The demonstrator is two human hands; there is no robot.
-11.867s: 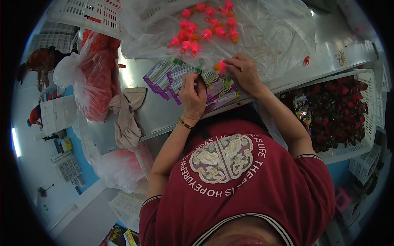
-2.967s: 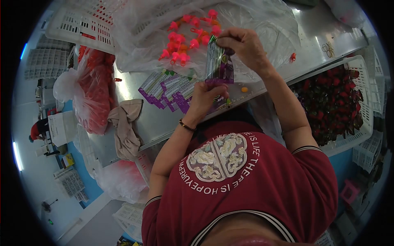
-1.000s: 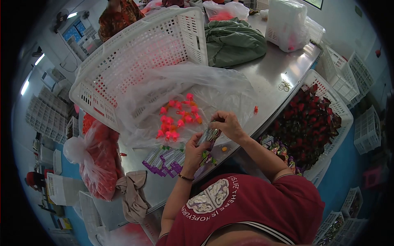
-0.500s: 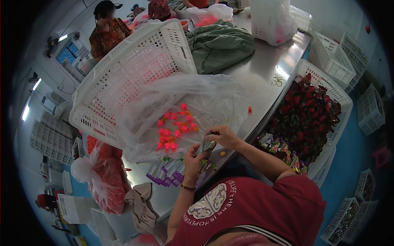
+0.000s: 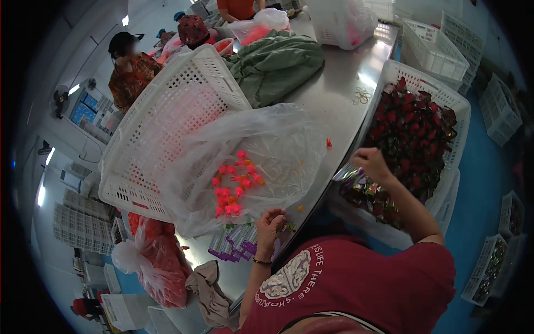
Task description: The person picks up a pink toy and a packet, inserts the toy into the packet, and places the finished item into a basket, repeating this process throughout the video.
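My right hand (image 5: 371, 165) is over the near part of a white basket (image 5: 464, 114), its fingers closed on a shiny packet (image 5: 351, 173). Dark red wrapped items (image 5: 409, 139) fill the basket, with shiny colourful packets (image 5: 375, 197) at its near end. My left hand (image 5: 269, 229) is at the table edge beside flat green and purple wrappers (image 5: 236, 243). Its fingers are curled towards the thumb; whether anything small is between them is unclear. Bright pink and orange pieces (image 5: 236, 183) lie on a clear plastic bag (image 5: 278, 145) just beyond.
A tipped white crate (image 5: 128, 195) and green cloth (image 5: 278, 64) stand on the metal table (image 5: 339, 89). A red-filled bag (image 5: 161, 267) and grey-brown cloth (image 5: 207, 292) are at the left. A person (image 5: 130, 75) is across the table, with others behind.
My right hand has moved right, away from my left hand, carrying the packet over to the basket. My left hand no longer holds the packet. The view has shifted slightly.
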